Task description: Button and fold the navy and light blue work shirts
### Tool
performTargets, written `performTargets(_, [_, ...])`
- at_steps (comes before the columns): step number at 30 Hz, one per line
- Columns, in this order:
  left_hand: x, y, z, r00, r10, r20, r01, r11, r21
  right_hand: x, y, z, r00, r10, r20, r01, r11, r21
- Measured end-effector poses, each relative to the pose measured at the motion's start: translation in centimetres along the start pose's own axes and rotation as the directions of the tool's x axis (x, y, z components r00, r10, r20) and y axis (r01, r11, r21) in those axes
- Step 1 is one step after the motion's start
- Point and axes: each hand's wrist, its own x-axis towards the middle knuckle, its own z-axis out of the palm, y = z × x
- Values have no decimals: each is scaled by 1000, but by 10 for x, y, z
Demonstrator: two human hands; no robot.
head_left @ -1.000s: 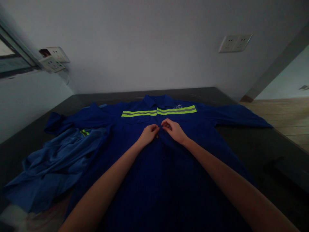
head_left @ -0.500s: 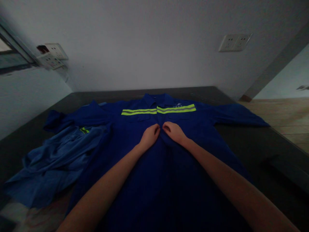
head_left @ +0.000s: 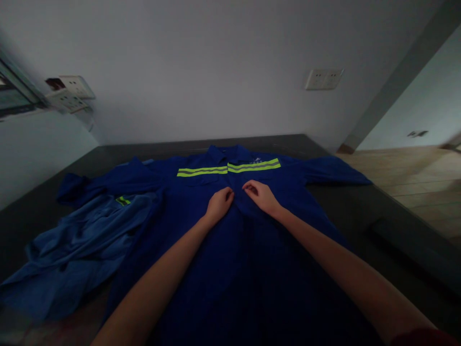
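A dark blue work jacket (head_left: 230, 269) with a yellow-green reflective band (head_left: 228, 169) across the chest lies spread flat on a dark table (head_left: 360, 211). My left hand (head_left: 219, 203) and my right hand (head_left: 260, 196) meet at the jacket's front opening, just below the band. Both hands have curled fingers pinching the fabric edges at the centre. The collar points away from me toward the wall.
A second, lighter blue garment (head_left: 79, 245) lies crumpled at the left of the table. Wall sockets (head_left: 323, 79) sit on the back wall, and more sockets (head_left: 68, 91) on the left. A wooden floor (head_left: 414, 173) opens to the right beyond the table edge.
My hands stay pinched at the jacket's centre front. The view has shifted slightly to the right and up, so the jacket sits a little further left in frame.
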Motion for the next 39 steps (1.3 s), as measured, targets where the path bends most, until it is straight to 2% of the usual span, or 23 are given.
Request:
performTargets(3, [-2, 1, 1, 1000, 10, -17, -9, 999, 33, -26, -32, -15, 998, -17, 54, 21, 997, -68])
performTargets(5, [-3, 2, 1, 999, -7, -37, 9, 999, 43, -47, -54, -20, 983, -25, 183, 51, 989, -139])
performTargets(7, [-3, 6, -2, 998, -15, -58, 18, 999, 46, -65, -70, -19, 948, -7, 319, 84, 969, -230])
performTargets(9, [-1, 13, -8, 996, 6, -84, -3, 999, 39, -78, -75, -17, 923, 53, 380, 89, 934, -345])
performTargets(12, [0, 34, -24, 991, 52, -121, -58, 997, -48, -87, -67, -16, 923, 173, 343, 21, 869, -495])
performTargets(14, [-6, 51, -34, 992, 84, -94, -97, 986, -138, -86, -58, -15, 919, 250, 305, -48, 838, -543])
performTargets(16, [-20, 64, -39, 991, 132, 3, -129, 975, -178, -83, -52, -13, 908, 304, 288, -96, 820, -564])
performTargets(18, [-39, 70, -40, 976, 162, 142, -145, 982, -123, -80, -50, -11, 898, 336, 286, -114, 803, -584])
performTargets(20, [-59, 68, -38, 955, 138, 263, -147, 989, 17, -78, -50, -8, 889, 358, 285, -123, 786, -606])
performTargets(22, [-75, 62, -36, 939, 95, 332, -160, 972, 173, -76, -51, -7, 882, 381, 278, -138, 771, -621])
performTargets(27, [-84, 53, -39, 920, 3, 392, -171, 903, 394, -74, -51, -8, 868, 411, 278, -175, 778, -603])
performTargets(33, [-81, 58, -42, 914, -60, 402, -146, 875, 461, -70, -49, -3, 874, 417, 249, -191, 766, -614])
performTargets(39, [-83, 58, -44, 883, -73, 464, -135, 907, 400, -67, -44, -3, 879, 432, 205, -221, 747, -627])
